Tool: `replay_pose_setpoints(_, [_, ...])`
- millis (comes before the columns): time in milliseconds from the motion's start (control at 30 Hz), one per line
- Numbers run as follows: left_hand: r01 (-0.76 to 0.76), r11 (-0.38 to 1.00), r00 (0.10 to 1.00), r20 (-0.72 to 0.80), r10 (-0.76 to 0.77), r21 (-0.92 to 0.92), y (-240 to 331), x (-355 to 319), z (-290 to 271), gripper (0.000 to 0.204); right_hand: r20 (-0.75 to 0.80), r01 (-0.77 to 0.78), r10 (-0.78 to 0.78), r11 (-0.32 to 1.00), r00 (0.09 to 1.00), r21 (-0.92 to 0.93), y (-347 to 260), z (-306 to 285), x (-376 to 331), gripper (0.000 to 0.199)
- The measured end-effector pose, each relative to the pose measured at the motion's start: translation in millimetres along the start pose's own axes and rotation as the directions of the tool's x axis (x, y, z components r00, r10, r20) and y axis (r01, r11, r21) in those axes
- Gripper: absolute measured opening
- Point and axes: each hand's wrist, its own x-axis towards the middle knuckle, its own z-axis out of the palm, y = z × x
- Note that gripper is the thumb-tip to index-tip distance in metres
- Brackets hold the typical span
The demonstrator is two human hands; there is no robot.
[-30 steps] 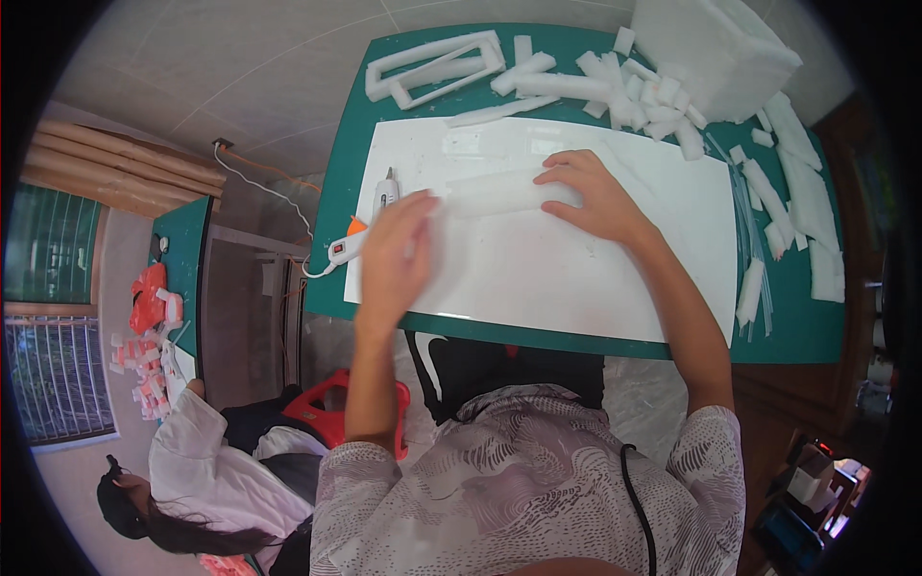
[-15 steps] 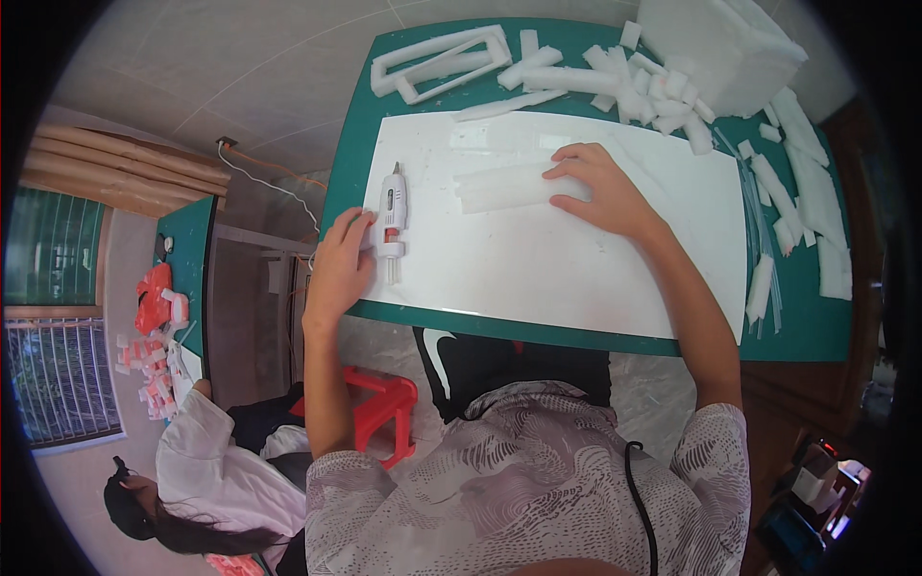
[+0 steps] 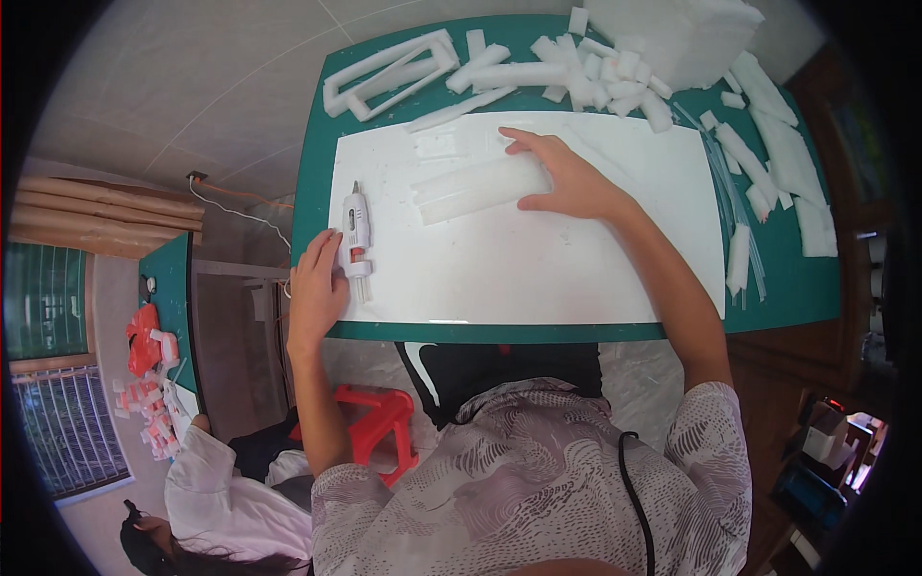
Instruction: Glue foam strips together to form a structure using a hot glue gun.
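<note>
A white hot glue gun [image 3: 356, 230] lies on the white board [image 3: 461, 288] near its left edge, nozzle pointing away from me. Beside it my left hand [image 3: 319, 288] rests at the board's edge, fingers extended with the fingertips close to the gun's body; whether they touch it I cannot tell. A long white foam piece [image 3: 475, 189] lies slightly slanted mid-board. Around its right end my right hand [image 3: 567, 180] is spread, thumb on the near side and fingers on the far side, not visibly closed on it. The hand hides that end.
Behind the board lie foam frames [image 3: 343, 97], foam scraps [image 3: 615, 82] and a large foam block [image 3: 682, 43]. Clear sticks [image 3: 744, 226] and foam strips [image 3: 789, 158] line the right side of the green table [image 3: 595, 332]. A red stool [image 3: 381, 432] stands below; another person [image 3: 235, 490] sits at left.
The view has shifted, so the table appears farther left. My right hand's thumb and fingers have spread wider around the foam piece's end. My left hand stays beside the glue gun.
</note>
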Motion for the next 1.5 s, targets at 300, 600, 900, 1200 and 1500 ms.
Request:
replay_pose_setpoints(300, [0.018,1.000,0.999,-0.027,-0.018,0.006,5.5,0.6,-0.4,0.054,0.016,-0.010,0.010,0.999,1.000,0.031,7.1,-3.3,1.0,0.084])
replay_pose_setpoints(600, [-0.025,0.997,0.999,-0.026,0.027,0.078,0.0,-3.7,3.7,0.055,-0.048,0.250,-0.272,0.932,0.961,-0.262,-1.1,3.0,0.2,0.058])
replay_pose_setpoints(900, [-0.003,0.996,0.998,-0.065,0.008,0.085,2.0,-3.9,13.2,0.053,0.091,0.303,-0.294,0.847,0.952,-0.438,-47.7,46.7,32.4,0.052])
replay_pose_setpoints(1200, [-0.042,0.998,0.992,-0.120,0.046,0.038,-2.9,-7.4,20.1,0.058,0.370,0.289,-0.116,0.841,0.922,-0.457,-68.2,38.0,47.0,0.058])
replay_pose_setpoints(1500, [-0.070,0.996,0.984,-0.159,0.078,0.050,-3.2,-6.3,22.8,0.058,0.381,0.316,-0.035,0.632,0.924,-0.708,-72.3,55.1,58.0,0.051])
